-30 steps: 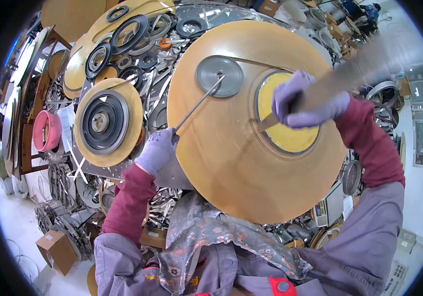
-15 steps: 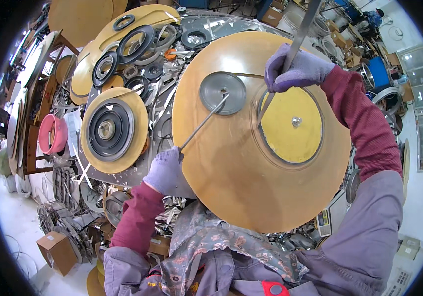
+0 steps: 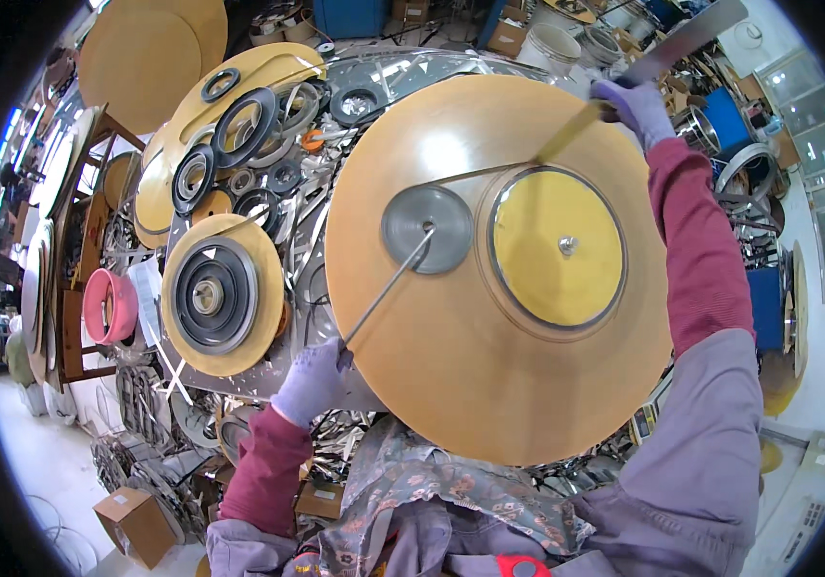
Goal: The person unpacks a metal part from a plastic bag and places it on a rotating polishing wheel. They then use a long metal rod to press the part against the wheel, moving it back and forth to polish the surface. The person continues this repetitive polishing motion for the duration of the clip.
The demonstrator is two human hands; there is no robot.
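- pink ring (image 3: 110, 306) far left on the rack, well apart from the work
- small tan disc (image 3: 223, 294) with a dark coil of strip on it, just left of the big disc
- left hand (image 3: 313, 381), purple glove, fingers curled tight around the lower end of a thin metal rod (image 3: 388, 288); hand sits at the lower-left rim of the big disc
- rod runs up and right from that grip, tip touching the centre of the grey hub (image 3: 428, 229)
- large tan disc (image 3: 499, 269) fills mid-frame, tilted toward the camera, lying over the cluttered bench
- grey hub sits left of centre on it; yellow plate (image 3: 557, 247) just beside the hub on the right, with a small metal stud in its middle
- thin metal strip (image 3: 566, 135) goes from the hub area up and right across the disc and past its upper-right rim
- right hand (image 3: 636, 104), purple glove, closed on that strip just off the upper-right rim, arm stretched out
- strip continues beyond the fist toward the top right
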